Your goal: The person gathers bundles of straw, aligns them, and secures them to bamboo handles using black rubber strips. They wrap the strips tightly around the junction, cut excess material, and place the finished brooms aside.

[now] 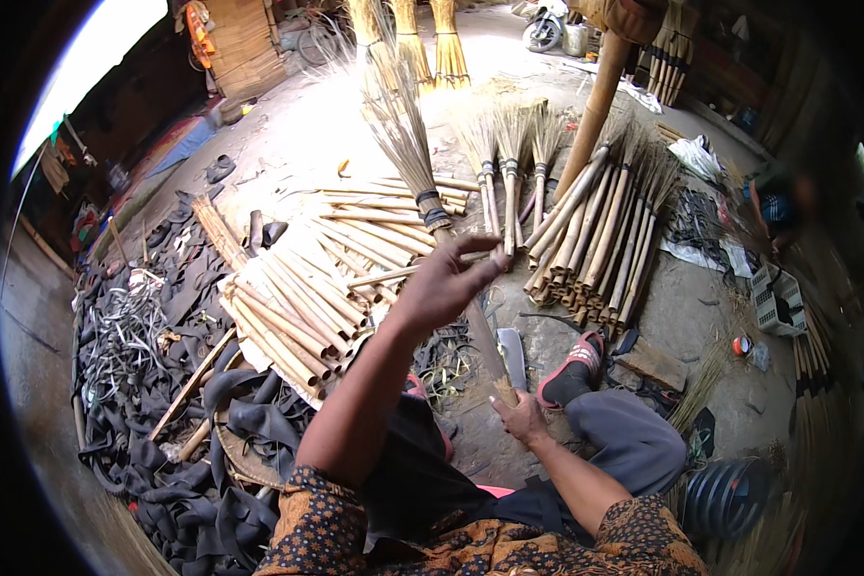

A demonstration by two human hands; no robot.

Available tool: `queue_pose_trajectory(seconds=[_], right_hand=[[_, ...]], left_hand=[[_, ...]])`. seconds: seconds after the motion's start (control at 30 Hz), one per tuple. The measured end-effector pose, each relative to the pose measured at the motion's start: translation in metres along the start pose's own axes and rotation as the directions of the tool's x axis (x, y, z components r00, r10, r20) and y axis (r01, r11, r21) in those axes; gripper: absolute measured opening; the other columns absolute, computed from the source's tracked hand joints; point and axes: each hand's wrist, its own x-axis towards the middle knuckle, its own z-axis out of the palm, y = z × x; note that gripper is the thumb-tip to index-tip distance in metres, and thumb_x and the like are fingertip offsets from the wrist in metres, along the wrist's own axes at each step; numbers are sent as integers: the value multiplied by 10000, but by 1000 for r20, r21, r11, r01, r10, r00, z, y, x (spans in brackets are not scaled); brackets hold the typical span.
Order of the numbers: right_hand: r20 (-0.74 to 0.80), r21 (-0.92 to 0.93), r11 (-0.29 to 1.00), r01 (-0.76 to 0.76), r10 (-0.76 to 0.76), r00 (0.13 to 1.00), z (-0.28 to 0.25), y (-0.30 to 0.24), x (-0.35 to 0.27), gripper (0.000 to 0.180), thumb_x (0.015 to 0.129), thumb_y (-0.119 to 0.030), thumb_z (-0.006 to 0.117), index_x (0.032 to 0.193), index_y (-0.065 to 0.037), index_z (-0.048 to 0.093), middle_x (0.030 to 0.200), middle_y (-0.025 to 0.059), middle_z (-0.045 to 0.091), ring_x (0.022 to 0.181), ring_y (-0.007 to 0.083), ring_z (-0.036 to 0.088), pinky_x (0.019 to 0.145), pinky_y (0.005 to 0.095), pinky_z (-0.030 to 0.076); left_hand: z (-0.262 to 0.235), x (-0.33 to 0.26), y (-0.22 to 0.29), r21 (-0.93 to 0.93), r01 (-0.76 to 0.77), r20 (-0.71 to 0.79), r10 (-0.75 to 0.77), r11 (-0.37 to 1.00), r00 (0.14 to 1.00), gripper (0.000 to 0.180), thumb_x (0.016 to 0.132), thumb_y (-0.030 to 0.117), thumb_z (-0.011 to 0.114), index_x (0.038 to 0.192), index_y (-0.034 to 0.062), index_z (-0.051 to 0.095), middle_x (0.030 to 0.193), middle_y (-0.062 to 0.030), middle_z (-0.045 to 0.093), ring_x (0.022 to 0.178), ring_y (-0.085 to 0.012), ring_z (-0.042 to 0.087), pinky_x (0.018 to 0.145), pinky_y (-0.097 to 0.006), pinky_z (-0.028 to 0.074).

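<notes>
Grey, partly sunlit floor (677, 288), a tilted broom (430, 204) above it, bristles (400, 139) pointing away.
Right hand (524, 420) has its fingers clamped round the lower handle (491, 351); the left hand (448, 285) is bent over it higher up, though whether its fingers grip cannot be told. Just beside the handle lies a blade (513, 357); then cane poles (283, 312) left, more brooms (600, 226) right, and black strips (154, 456) far left.

From head height, one wide fisheye view looks down and forward, taking in the left hand (448, 284) and right hand (526, 420) near and the bright floor (283, 134) far.
</notes>
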Motion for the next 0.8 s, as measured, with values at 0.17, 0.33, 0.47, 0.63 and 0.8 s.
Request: queue_pose_trajectory(seconds=[0.17,0.33,0.47,0.63,0.8], right_hand=[[-154,-305,932,197,-252,955,36,30,70,578,914,-444,744,1219,40,665,1019,229,746,919,342,727,821,460,549],[-437,-257,942,-217,87,895,56,-2,131,515,923,-427,732,1192,9,673,1011,213,725,932,341,710,813,491,540],[-496,-153,964,-218,116,860,44,-54,184,466,931,-414,722,1170,-16,680,1004,200,708,941,340,696,806,516,532],[-422,-73,993,-96,56,905,0,-122,262,580,917,-438,685,1210,59,635,1101,313,707,1022,442,713,906,484,553],[-457,-222,967,125,-216,863,-39,-191,330,711,956,-402,669,1429,110,525,1340,349,628,1232,464,636,1100,455,496]], left_hand=[[52,-25,-21,565,-242,302,75,789,950,506,959,391,735,1327,65,617,1242,-206,643,1072,-379,699,918,-470,574],[56,-36,-30,578,-323,396,88,750,914,528,960,380,715,1351,52,580,1329,-187,603,1119,-393,670,939,-465,561],[47,-37,-30,615,-348,329,171,708,929,537,960,398,714,1354,56,589,1333,-194,605,1082,-397,677,928,-465,559],[39,-39,-31,580,-274,319,96,767,943,538,963,389,714,1351,41,582,1361,-200,585,1091,-403,674,941,-462,552],[40,-37,-36,582,-283,325,101,762,940,561,968,398,699,1373,34,566,1375,-213,578,1126,-399,664,969,-460,543]])
